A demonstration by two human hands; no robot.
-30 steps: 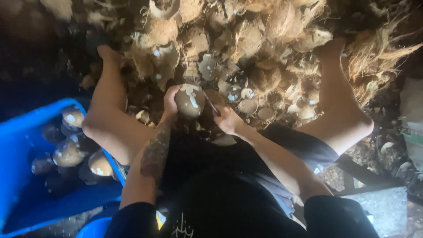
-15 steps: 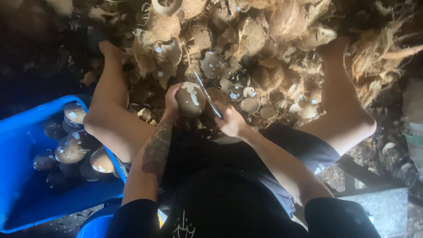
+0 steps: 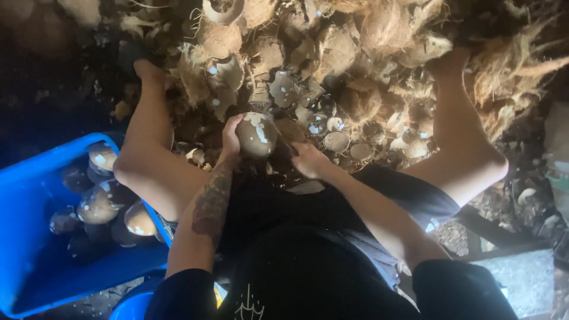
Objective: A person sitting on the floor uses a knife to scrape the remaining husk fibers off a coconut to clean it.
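So the left hand [image 3: 231, 137] is wrapped around a round brown husked coconut with white scraped patches [image 3: 256, 135], holding it up dead centre, between the knees. The right hand [image 3: 308, 160] sits at about 4 o'clock from it, closed like it's gripping something, but I can't tell what, too dark. Big heap of fibrous tan coconut husks and shell bits [image 3: 332, 53] at 12 o'clock. Blue plastic tub [image 3: 35, 178] with more peeled coconuts [image 3: 98, 204] at 8 o'clock.

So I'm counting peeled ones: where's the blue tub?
In the head view, the blue tub sits at lower left, beside the person's left knee, holding peeled coconuts.
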